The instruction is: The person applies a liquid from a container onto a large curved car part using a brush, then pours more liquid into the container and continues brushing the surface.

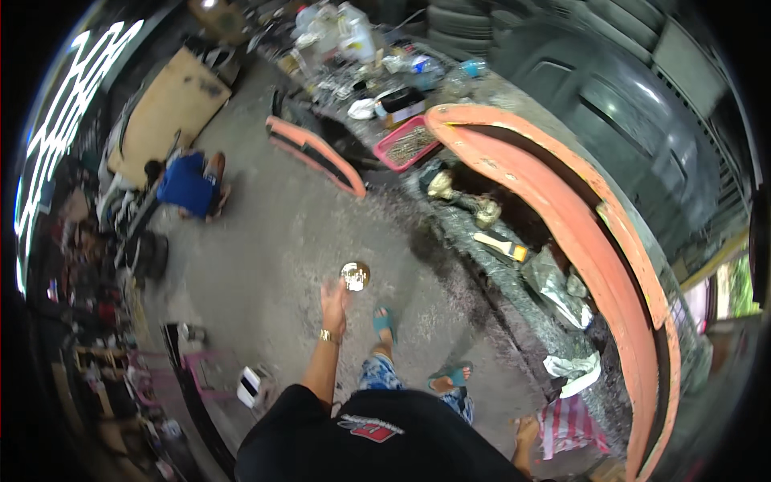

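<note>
1. Currently, my left hand (334, 299) is raised over the floor (265, 265), with the round, shiny can (356, 275) at the fingers.
2. Left fingers: partly bent, holding the can by its left edge; blur softens their outline.
3. Left wrist: fitted with a gold-coloured band (328, 336).
4. My right hand (526, 430) is low on the right, at the left edge of the red-and-white striped cloth (569, 427).
5. Right fingers: partly bent; I cannot tell whether they grip the cloth.
6. The white rag (575, 372) lies just beyond the striped cloth.
7. On the ledge (526, 309) lie the brush (499, 244) and the clear bag (557, 287).
8. The orange bumper (554, 193) curves along the right side; its far end is near the pink tray (381, 154).
9. A co-worker in blue (186, 186) crouches well apart, at far left.
</note>
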`<state>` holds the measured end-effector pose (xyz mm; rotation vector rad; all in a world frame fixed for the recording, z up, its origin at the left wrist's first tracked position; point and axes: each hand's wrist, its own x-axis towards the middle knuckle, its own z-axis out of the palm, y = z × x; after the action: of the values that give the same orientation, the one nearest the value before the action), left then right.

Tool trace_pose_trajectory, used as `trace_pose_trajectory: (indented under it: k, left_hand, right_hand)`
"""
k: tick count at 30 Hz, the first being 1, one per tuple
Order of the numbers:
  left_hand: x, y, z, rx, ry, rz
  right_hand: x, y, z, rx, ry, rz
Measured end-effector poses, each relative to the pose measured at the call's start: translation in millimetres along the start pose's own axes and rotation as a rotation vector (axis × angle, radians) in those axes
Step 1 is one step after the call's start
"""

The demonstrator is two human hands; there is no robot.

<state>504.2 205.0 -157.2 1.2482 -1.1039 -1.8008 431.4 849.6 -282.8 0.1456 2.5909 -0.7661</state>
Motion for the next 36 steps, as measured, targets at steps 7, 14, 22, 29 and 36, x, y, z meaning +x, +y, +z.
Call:
trace_pose_trajectory:
  k: [7,14,22,29,36]
  left_hand:
    - [84,130,-31,-0.047,-0.140,0.193]
    - [188,223,-43,-0.166,-0.255,0.296]
    - [334,267,-51,-0.206,-0.140,0.160]
    - [462,293,-46,-0.129,-0.106,0.053]
    - [575,340,-38,-0.350,-0.102,-0.126]
  right_hand:
    - [21,-431,21,0.394,-0.074,-0.470]
    - [-54,-791,88,0.511,-0.295,-1.046]
    - [-20,-979,230,0.291,-0.303,-1.365]
    - [49,-1102,316,0.138,-0.327,-1.537]
    - [70,-1214,344,0.006,-0.501,-1.542]
